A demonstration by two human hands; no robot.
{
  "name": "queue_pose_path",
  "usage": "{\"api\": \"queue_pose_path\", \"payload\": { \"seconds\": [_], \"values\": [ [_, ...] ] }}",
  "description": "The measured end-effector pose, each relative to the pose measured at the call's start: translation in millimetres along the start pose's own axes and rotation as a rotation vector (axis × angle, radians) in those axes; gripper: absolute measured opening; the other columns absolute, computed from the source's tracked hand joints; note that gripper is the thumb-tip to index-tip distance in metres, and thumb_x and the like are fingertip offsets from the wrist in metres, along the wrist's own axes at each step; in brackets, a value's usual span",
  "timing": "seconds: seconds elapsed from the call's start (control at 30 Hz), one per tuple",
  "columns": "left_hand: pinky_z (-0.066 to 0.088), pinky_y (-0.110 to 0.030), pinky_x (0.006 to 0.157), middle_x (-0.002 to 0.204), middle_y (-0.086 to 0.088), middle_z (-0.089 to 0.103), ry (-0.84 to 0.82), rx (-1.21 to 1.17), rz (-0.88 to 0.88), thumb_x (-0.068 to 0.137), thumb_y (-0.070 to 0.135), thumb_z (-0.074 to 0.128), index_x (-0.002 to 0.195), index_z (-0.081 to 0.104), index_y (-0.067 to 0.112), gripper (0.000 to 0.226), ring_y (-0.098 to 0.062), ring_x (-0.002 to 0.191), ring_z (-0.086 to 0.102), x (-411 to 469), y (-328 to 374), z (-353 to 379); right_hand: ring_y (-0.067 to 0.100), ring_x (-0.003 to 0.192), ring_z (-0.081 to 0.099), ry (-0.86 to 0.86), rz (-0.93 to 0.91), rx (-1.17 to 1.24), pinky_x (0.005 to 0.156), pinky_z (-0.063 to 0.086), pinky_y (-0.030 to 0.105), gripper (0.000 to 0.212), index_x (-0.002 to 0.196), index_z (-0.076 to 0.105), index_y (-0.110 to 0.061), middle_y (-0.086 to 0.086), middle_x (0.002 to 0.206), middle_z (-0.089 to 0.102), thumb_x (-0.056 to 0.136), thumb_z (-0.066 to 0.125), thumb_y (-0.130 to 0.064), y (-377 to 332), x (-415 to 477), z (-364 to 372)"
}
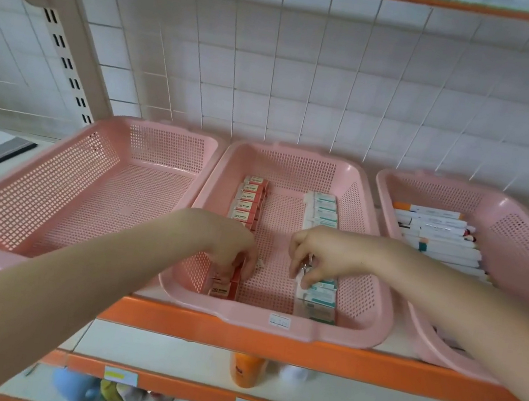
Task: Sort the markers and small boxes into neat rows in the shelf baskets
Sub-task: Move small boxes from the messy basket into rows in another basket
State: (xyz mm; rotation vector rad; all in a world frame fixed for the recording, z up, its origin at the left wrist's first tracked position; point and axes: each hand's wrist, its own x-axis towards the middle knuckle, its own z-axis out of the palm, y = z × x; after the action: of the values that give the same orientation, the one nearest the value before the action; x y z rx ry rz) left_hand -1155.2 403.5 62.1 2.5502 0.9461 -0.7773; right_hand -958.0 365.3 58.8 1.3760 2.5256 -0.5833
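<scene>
1. Baskets first: three pink ones counted, side by side on the orange-edged shelf (pixel 301 352): left basket (pixel 52 173), middle basket (pixel 238 312), right basket (pixel 525 248).
2. Two rows inside middle basket, both running front to back: red boxes (pixel 249 198) along left wall, teal-white boxes (pixel 324 206) along right.
3. Down on near end of red row, left hand (pixel 231 247), grip curled round red boxes.
4. Over the other row, right hand (pixel 320 254), grip pinching one of the teal-white boxes.
5. Lying stacked in right basket, markers (pixel 441 235), long axes left to right; count too blurred to give.
</scene>
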Motion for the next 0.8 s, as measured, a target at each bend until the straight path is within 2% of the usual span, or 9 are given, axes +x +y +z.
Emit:
{"api": "queue_pose_path", "payload": {
  "seconds": [0.1, 0.2, 0.27, 0.33, 0.4, 0.43, 0.5, 0.6, 0.8],
  "values": [
    [0.046, -0.032, 0.089, 0.110, 0.001, 0.062, -0.060, 0.012, -0.019, 0.081, 0.016, 0.071, 0.108, 0.062, 0.021, 0.029, -0.019, 0.101, 0.055, 4, 1, -5, 0.007, 0.094, 0.048, -0.003, 0.008, -0.035, 0.082, 0.040, 0.019, 0.028, 0.108, 0.070, -0.021, -0.008, 0.106, 0.051, 0.080, 0.073, -0.024, 1, -4, 3],
    [0.044, -0.031, 0.088, 0.108, 0.004, 0.058, -0.083, 0.032, -0.036, 0.080, 0.015, 0.070, 0.116, 0.059, 0.018, 0.038, -0.018, 0.103, 0.053, 6, 3, -13, 0.005, 0.092, 0.043, -0.018, 0.006, -0.108, 0.078, 0.034, 0.017, 0.029, 0.109, 0.069, -0.019, -0.010, 0.103, 0.043, 0.081, 0.072, -0.020, 0, -6, 5],
    [0.045, -0.031, 0.090, 0.108, 0.004, 0.060, -0.061, 0.017, -0.033, 0.080, 0.017, 0.070, 0.115, 0.060, 0.019, 0.036, -0.017, 0.104, 0.054, 6, 2, -17, 0.006, 0.093, 0.041, -0.025, 0.017, -0.124, 0.078, 0.033, 0.018, 0.032, 0.113, 0.067, -0.020, -0.010, 0.105, 0.040, 0.081, 0.072, -0.020, 0, -8, 3],
    [0.046, -0.028, 0.084, 0.100, 0.006, 0.063, 0.039, -0.024, -0.008, 0.081, 0.019, 0.070, 0.104, 0.064, 0.018, 0.024, -0.013, 0.095, 0.057, 6, -2, -19, 0.008, 0.095, 0.042, -0.014, 0.025, -0.110, 0.082, 0.036, 0.021, 0.037, 0.118, 0.065, -0.025, -0.008, 0.110, 0.043, 0.081, 0.072, -0.023, 3, -12, -2],
    [0.042, -0.022, 0.073, 0.088, 0.009, 0.060, 0.228, -0.067, -0.009, 0.082, 0.018, 0.070, 0.092, 0.062, 0.021, 0.013, -0.011, 0.086, 0.056, 9, -9, -21, 0.010, 0.101, 0.046, 0.025, 0.050, -0.098, 0.090, 0.039, 0.025, 0.042, 0.122, 0.062, -0.030, -0.005, 0.114, 0.049, 0.081, 0.072, -0.028, 8, -16, -9],
    [0.043, -0.022, 0.071, 0.088, 0.009, 0.059, 0.327, -0.076, -0.020, 0.081, 0.018, 0.070, 0.091, 0.061, 0.022, 0.014, -0.012, 0.087, 0.056, 11, -12, -22, 0.010, 0.104, 0.046, 0.035, 0.074, -0.108, 0.093, 0.039, 0.026, 0.044, 0.124, 0.060, -0.032, -0.005, 0.116, 0.050, 0.081, 0.071, -0.030, 12, -16, -12],
    [0.049, -0.030, 0.079, 0.100, 0.005, 0.061, 0.432, -0.050, -0.054, 0.080, 0.019, 0.072, 0.103, 0.062, 0.021, 0.025, -0.016, 0.097, 0.056, 18, -18, -22, 0.010, 0.108, 0.047, 0.021, 0.104, -0.136, 0.094, 0.039, 0.026, 0.044, 0.124, 0.060, -0.034, -0.006, 0.117, 0.051, 0.081, 0.072, -0.032, 14, -16, -15],
    [0.050, -0.038, 0.089, 0.113, 0.002, 0.059, 0.379, 0.015, -0.112, 0.079, 0.019, 0.072, 0.115, 0.059, 0.021, 0.038, -0.019, 0.103, 0.055, 26, -24, -19, 0.008, 0.103, 0.047, -0.024, 0.087, -0.149, 0.088, 0.038, 0.021, 0.039, 0.120, 0.063, -0.035, -0.005, 0.116, 0.053, 0.082, 0.071, -0.030, 12, -14, -13],
    [0.049, -0.028, 0.082, 0.115, 0.002, 0.058, 0.368, 0.066, -0.121, 0.082, 0.010, 0.067, 0.113, 0.061, 0.021, 0.033, -0.016, 0.102, 0.056, 30, -27, -14, 0.010, 0.105, 0.048, -0.012, 0.072, -0.162, 0.087, 0.039, 0.021, 0.041, 0.121, 0.062, -0.034, -0.005, 0.116, 0.052, 0.082, 0.071, -0.030, 16, -13, -11]
  ]
}}
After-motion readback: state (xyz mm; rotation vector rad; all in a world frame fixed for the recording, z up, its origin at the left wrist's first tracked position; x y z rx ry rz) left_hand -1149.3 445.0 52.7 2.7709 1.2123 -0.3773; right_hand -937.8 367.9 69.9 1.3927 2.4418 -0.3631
